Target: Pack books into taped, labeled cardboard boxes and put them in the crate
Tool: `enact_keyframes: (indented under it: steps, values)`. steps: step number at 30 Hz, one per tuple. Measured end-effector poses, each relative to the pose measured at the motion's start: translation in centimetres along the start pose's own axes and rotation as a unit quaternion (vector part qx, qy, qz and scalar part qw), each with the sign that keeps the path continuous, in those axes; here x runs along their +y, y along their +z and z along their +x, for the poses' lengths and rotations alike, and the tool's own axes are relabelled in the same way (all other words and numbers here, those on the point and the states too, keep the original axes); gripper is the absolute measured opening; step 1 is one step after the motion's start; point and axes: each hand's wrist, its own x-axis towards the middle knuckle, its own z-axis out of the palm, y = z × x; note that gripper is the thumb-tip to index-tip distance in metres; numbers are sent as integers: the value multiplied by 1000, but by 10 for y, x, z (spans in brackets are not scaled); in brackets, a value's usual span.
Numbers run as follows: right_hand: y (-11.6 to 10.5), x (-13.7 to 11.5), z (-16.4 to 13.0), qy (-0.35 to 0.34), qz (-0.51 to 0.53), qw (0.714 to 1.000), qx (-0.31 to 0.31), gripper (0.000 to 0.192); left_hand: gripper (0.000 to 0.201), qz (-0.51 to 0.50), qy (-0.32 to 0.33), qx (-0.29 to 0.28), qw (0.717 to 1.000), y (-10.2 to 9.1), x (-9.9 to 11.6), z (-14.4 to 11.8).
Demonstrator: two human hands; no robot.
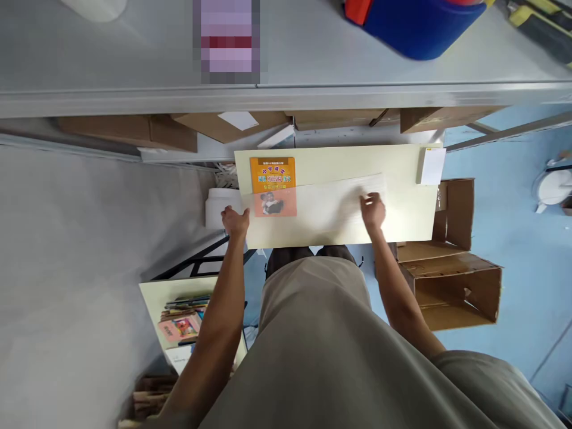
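Note:
An orange book [273, 173] with Chinese lettering and a picture on its cover lies on the left part of a pale yellow board [406, 214]. A see-through plastic film [330, 199] stretches over the book's lower part and on to the right, slightly blurred. My right hand [373, 211] is at the film's right end, fingers curled and closed on it. At the board's left edge is my left hand [235, 221], thumb apart from the fingers and nothing visible in it. Beside it stands a white tub [218, 205].
A white box [432, 166] sits at the board's right end. Open cardboard boxes [456, 295] stand at right. A grey shelf [295, 65] crosses above, bearing a blue container [415, 30]. Lower left, a side table [154, 295] holds stacked books [181, 328].

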Motion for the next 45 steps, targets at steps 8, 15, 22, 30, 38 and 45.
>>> enact_keyframes:
  steps: [8, 15, 22, 30, 38, 45]
  values:
    - [-11, 73, 22, 109, 27, 994, -4, 21, 18, -11, -66, 3, 998, 9, -2, -11]
    - [-10, 73, 30, 42, -26, 997, -55, 22, 21, -21, -72, 43, 996, -4, 9, -19]
    - [-34, 102, 24, 24, -19, 1000, -5, 28, 27, -41, 23, 67, 997, -14, 22, -43]
    - [-56, 125, 19, 116, -17, 993, 7, 25, 23, -38, 99, -39, 994, 18, 49, -56]
    - [-23, 21, -17, -45, -2, 993, -105, 28, 39, -52, 141, -62, 987, 42, 56, -57]
    - [81, -137, -75, -219, -83, 932, -278, 26, 37, -71, 211, -95, 970, 42, 44, -48]
